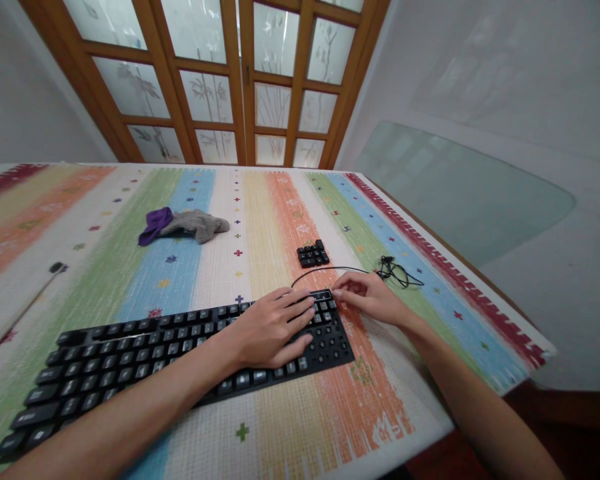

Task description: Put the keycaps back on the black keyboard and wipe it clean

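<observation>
A black keyboard [130, 357] lies at a slant across the front of the table. Several positions at its right end have no keycaps and show bare switches. My left hand [277, 330] rests flat on the right part of the keyboard, fingers stretched out and a little apart. At the keyboard's far right corner is my right hand [363, 293], thumb and forefinger pinched close to the edge. Whatever those fingertips may hold is too small to make out. Just beyond the keyboard sits a group of loose black keycaps [313, 255].
A thin black cable [397, 272] runs from behind the keyboard and ends in a loose coil at the right. Farther back lies a crumpled grey and purple cloth [193, 225]. A striped tablecloth [260, 207] covers the table; its right edge is near my right arm.
</observation>
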{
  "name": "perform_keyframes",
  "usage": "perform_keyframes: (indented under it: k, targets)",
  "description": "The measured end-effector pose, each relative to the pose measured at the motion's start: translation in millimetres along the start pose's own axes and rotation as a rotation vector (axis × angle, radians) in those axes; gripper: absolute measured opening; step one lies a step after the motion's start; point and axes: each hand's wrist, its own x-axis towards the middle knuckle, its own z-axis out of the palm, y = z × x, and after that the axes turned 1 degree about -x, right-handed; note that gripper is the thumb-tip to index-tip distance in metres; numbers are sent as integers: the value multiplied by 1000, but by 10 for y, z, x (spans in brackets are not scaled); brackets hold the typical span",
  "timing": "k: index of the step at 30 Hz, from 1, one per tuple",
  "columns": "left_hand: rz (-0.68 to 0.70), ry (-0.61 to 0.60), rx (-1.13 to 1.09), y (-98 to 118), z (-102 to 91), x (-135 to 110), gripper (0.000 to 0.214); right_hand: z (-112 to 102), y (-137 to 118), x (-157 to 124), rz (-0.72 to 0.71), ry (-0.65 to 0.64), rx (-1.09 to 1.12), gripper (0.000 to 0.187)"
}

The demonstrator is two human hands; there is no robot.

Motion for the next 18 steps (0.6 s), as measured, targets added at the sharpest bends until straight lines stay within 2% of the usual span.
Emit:
perform_keyframes:
  k: [3,6,12,18]
  targets:
    - [-97,122,15,-10,6,10,28,26,38,-1,35,12,79,35]
    - [-181,171,14,-38,28,19,28,59,70,-3,17,-9,101,33]
    - [-194,147,-27,-85,69,21,33,61,44,-3,-30,-49,109,29]
    - [-218,150,-67,-89,68,16,33,46,-14,10,75,19,273,29]
